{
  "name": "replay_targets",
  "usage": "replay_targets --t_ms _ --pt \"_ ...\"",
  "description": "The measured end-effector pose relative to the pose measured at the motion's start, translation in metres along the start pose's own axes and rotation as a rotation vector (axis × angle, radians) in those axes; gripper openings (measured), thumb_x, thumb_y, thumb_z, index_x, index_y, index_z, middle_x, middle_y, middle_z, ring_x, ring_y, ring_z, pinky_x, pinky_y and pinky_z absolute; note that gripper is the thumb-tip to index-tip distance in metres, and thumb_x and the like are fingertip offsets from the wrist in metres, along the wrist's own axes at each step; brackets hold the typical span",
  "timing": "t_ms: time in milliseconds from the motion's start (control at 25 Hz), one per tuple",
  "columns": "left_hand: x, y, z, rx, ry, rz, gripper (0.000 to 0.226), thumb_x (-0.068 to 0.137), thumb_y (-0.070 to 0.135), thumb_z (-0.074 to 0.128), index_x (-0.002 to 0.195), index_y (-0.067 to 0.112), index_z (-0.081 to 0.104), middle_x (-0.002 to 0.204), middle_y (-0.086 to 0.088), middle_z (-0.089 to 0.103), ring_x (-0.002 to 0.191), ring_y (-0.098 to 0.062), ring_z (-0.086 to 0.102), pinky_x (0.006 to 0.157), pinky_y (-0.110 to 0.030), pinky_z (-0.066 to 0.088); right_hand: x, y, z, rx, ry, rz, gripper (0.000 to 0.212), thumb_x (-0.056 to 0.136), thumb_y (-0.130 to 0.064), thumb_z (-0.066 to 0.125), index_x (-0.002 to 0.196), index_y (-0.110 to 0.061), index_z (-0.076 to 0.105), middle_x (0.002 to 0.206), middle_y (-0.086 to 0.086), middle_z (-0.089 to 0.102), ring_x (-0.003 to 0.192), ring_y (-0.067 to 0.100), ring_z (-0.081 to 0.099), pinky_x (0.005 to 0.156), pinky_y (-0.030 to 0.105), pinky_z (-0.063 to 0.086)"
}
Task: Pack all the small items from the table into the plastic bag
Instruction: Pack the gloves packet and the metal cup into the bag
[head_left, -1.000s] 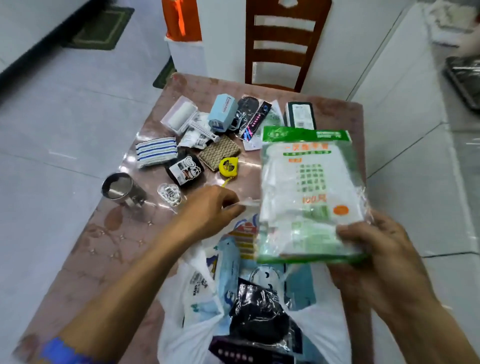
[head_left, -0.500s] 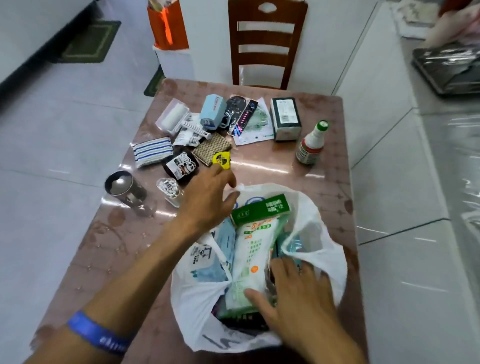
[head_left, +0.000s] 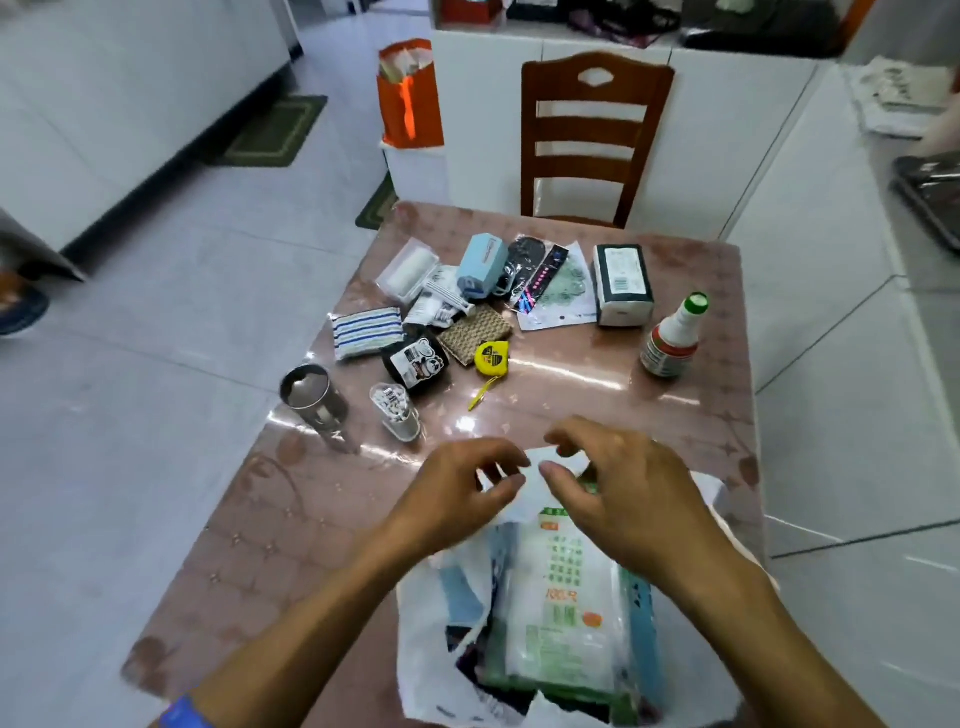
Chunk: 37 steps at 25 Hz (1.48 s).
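Both hands, left hand (head_left: 457, 499) and right hand (head_left: 618, 499), hover over the white plastic bag (head_left: 441, 639) at 6 o'clock, fingers loosely curled. A green-printed packet (head_left: 561, 618) sits inside. Yellow tape measure (head_left: 491, 357) lies toward 12 o'clock.

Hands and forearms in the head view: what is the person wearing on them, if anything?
Both forearms are bare, with no sleeves in view, and neither the left hand nor the right hand wears a glove. No rings or watch can be made out. The only worn item is a blue wristband on the left arm, at the bottom edge of the frame.
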<state>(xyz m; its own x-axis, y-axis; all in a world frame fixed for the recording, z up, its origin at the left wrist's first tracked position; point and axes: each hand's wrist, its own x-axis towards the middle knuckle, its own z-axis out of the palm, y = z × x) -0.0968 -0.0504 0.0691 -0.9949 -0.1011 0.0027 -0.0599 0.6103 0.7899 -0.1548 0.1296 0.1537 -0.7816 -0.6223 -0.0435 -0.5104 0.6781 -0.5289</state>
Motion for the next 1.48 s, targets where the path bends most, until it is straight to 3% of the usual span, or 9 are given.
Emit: replay_targets --t_ms 160,400,600,800,920,1040,1160,1360,1480 --pt "0.024 -0.06 -0.045 0.08 0.524 -0.39 0.027 0.08 0.016 0.067 0.105 0.023 0.063 0.102 -0.001 0.067 0.086 -0.016 0.064 0.077 -0.035 0.055 0.034 -0.001 0.043 0.159 -0.051 0.036 0.024 0.091 -0.034 0.058 0.113 -0.026 0.063 0.117 -0.011 0.066 0.105 0.01 0.059 0.082 0.028 0.045" --pt "0.069 -0.171 -0.051 0.384 0.079 -0.492 0.074 0.074 0.039 0.077 0.139 0.023 0.045 0.145 -0.011 0.038 0.126 -0.035 0.045 0.098 -0.045 0.046 0.044 0.005 0.067 0.241 0.002 0.236 0.016 0.091 -0.031 0.061 0.106 -0.032 0.066 0.104 -0.018 0.064 0.098 0.005 0.06 0.082 0.027 0.051" --pt "0.067 -0.202 -0.046 -0.129 0.424 -0.628 0.029 0.066 0.012 0.076 0.089 0.021 0.061 0.096 -0.008 0.061 0.089 -0.03 0.061 0.07 -0.038 0.057 0.027 0.025 0.051 0.463 0.133 0.408 0.012 0.09 -0.026 0.064 0.098 -0.033 0.07 0.091 -0.017 0.071 0.084 0.003 0.067 0.069 0.023 0.055" --pt "0.024 -0.153 -0.077 -1.138 0.4 -0.596 0.038 0.082 -0.016 0.046 0.088 0.021 0.056 0.104 -0.011 0.058 0.088 -0.029 0.063 0.063 -0.036 0.062 0.002 0.008 0.008 0.728 0.231 0.411 0.013 0.086 -0.014 0.068 0.093 -0.025 0.073 0.09 -0.007 0.075 0.085 0.013 0.071 0.068 0.025 0.058" --pt "0.014 -0.094 -0.083 -1.238 0.257 -0.438 0.041 0.081 -0.01 0.043 0.088 0.026 0.062 0.102 -0.007 0.067 0.085 -0.022 0.069 0.068 -0.034 0.061 -0.03 0.007 -0.033 0.064 0.487 0.096 0.023 0.084 -0.023 0.072 0.107 -0.02 0.068 0.104 -0.006 0.071 0.098 0.015 0.063 0.083 0.026 0.052" --pt "0.008 -0.014 -0.063 -1.164 -0.041 -0.306 0.032 0.066 0.003 0.061 0.089 0.023 0.069 0.11 -0.008 0.07 0.09 -0.023 0.07 0.07 -0.035 0.06 -0.045 0.048 -0.049 -0.441 0.123 0.27 0.051 0.078 -0.041 0.07 0.124 -0.03 0.054 0.116 -0.006 0.066 0.105 0.022 0.058 0.086 0.04 0.052" --pt "0.005 0.043 -0.011 -0.834 -0.287 -0.277 0.031 0.068 0.011 0.067 0.098 0.022 0.069 0.119 -0.006 0.066 0.097 -0.025 0.067 0.078 -0.035 0.057 -0.04 0.074 -0.048 -0.062 -0.294 0.598 0.04 0.08 -0.048 0.067 0.116 -0.036 0.054 0.094 -0.014 0.064 0.083 0.01 0.063 0.073 0.035 0.055" --pt "0.004 0.064 0.077 -0.342 -0.462 -0.109 0.046 0.08 0.021 0.066 0.124 0.035 0.058 0.136 0.012 0.048 0.12 -0.003 0.047 0.099 -0.023 0.04 -0.051 0.084 -0.056 0.397 -0.065 0.563 0.024 0.084 -0.013 0.06 0.103 -0.027 0.056 0.074 0.0 0.065 0.057 0.015 0.059 0.055 0.034 0.052" --pt "-0.006 0.057 0.122 0.191 -0.54 0.21 0.046 0.086 0.025 0.065 0.131 0.026 0.054 0.141 0.004 0.048 0.122 -0.017 0.046 0.105 -0.03 0.039 -0.047 0.074 -0.08 0.873 0.147 0.56 0.024 0.084 0.006 0.044 0.085 -0.014 0.057 0.047 0.003 0.047 0.036 0.017 0.036 0.04 0.029 0.038"
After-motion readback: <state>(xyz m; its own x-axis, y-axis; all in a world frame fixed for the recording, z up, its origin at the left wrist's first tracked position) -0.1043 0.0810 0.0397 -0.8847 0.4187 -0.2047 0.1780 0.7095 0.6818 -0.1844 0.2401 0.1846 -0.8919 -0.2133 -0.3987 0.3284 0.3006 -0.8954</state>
